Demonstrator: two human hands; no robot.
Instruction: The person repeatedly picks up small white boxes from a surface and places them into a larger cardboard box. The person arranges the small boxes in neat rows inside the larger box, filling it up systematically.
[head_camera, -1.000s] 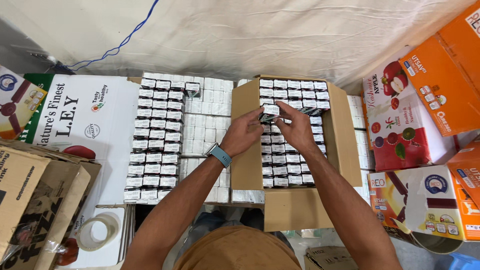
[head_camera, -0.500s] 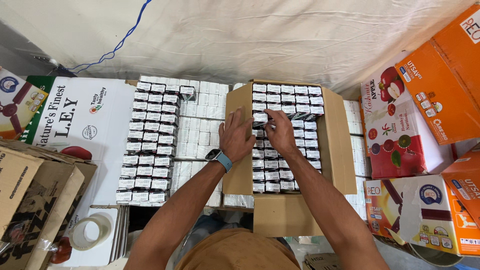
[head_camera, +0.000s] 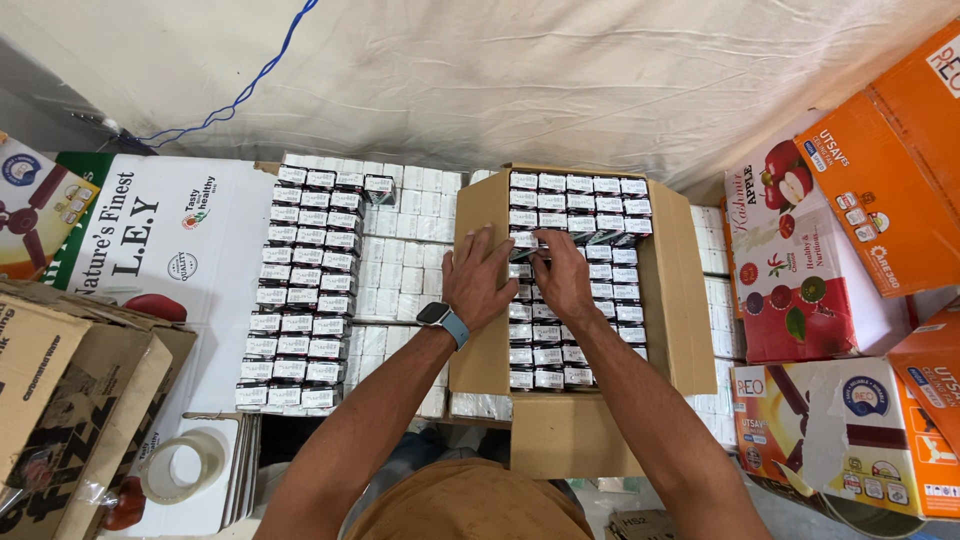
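An open brown cardboard box (head_camera: 678, 300) stands in the middle, filled with rows of small white-and-dark packets (head_camera: 600, 215). My left hand (head_camera: 480, 275), with a watch on its wrist, lies flat on the box's left part, fingers on the packets. My right hand (head_camera: 560, 275) presses on the packets beside it, fingertips at one small packet (head_camera: 527, 243) in the third row. Both hands touch each other's sides. To the left of the box lie several more rows of the same packets (head_camera: 305, 290) on a layer of white ones.
Orange and red printed cartons (head_camera: 850, 230) are stacked at the right. A white printed carton (head_camera: 150, 240) and flattened brown cardboard (head_camera: 60, 400) lie at the left, with a roll of clear tape (head_camera: 180, 465) below. A white cloth (head_camera: 500, 70) covers the back.
Both hands have come down from holding a packet above the rows to lying flat on the packets in the box. The view has shifted slightly.
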